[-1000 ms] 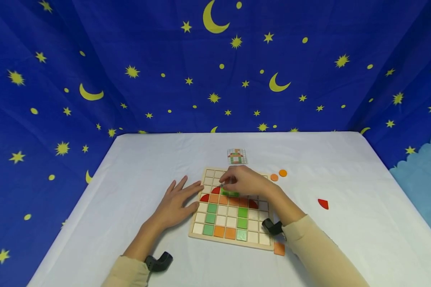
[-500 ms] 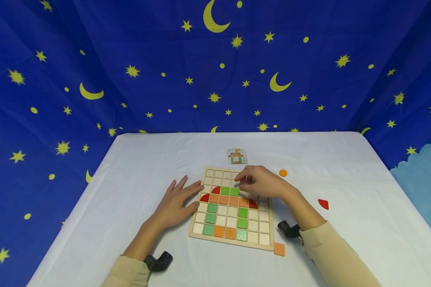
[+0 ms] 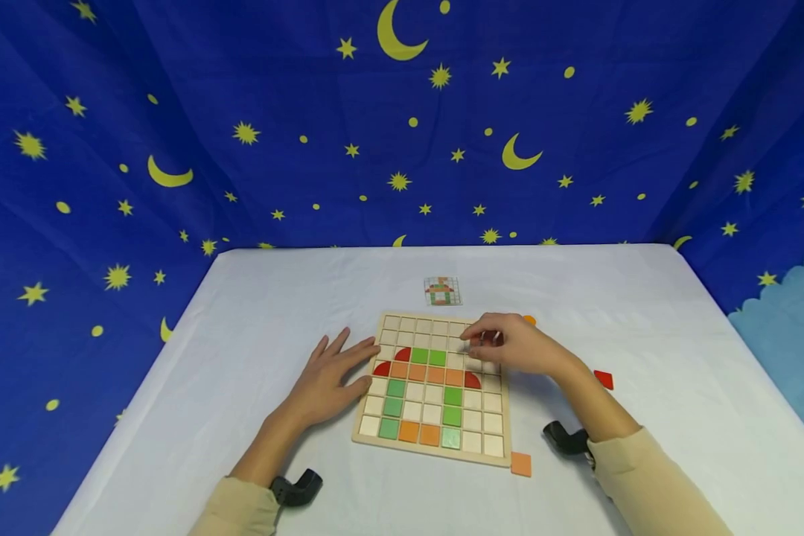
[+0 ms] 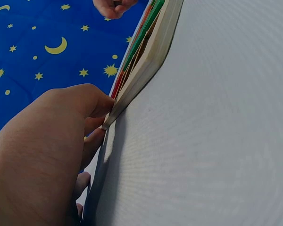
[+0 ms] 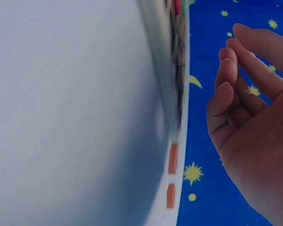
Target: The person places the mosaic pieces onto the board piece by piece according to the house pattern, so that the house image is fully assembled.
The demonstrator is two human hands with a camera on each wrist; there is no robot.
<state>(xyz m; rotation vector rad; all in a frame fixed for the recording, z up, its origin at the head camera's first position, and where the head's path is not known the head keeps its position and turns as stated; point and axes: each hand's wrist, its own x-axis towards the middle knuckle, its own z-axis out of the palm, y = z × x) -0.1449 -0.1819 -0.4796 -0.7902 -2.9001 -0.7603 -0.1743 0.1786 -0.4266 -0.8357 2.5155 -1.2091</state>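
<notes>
My left hand (image 3: 324, 383) lies with spread fingers at the left edge of a wooden grid board (image 3: 431, 455), its thumb and index fingertips touching the rim. In the left wrist view those fingertips (image 4: 104, 106) meet the board's side. Coloured tiles fill part of the grid: two green squares (image 3: 428, 358) beside a red quarter-circle (image 3: 403, 354), above a row of orange squares (image 3: 426, 374). My right hand (image 3: 516, 342) hovers over the board's upper right, fingers loosely bent. The right wrist view shows nothing between its fingers.
A small pattern card (image 3: 442, 291) lies behind the board. An orange disc (image 3: 530, 320) shows past my right hand. Right of the arm lies a red quarter-circle piece (image 3: 604, 380). An orange square (image 3: 521, 464) sits by the board's lower right corner. A star-patterned curtain (image 3: 402, 149) stands behind.
My right hand has drawn back rightward from the green squares, uncovering them and more grid cells. It now covers one orange disc and part of another. My left hand stays put.
</notes>
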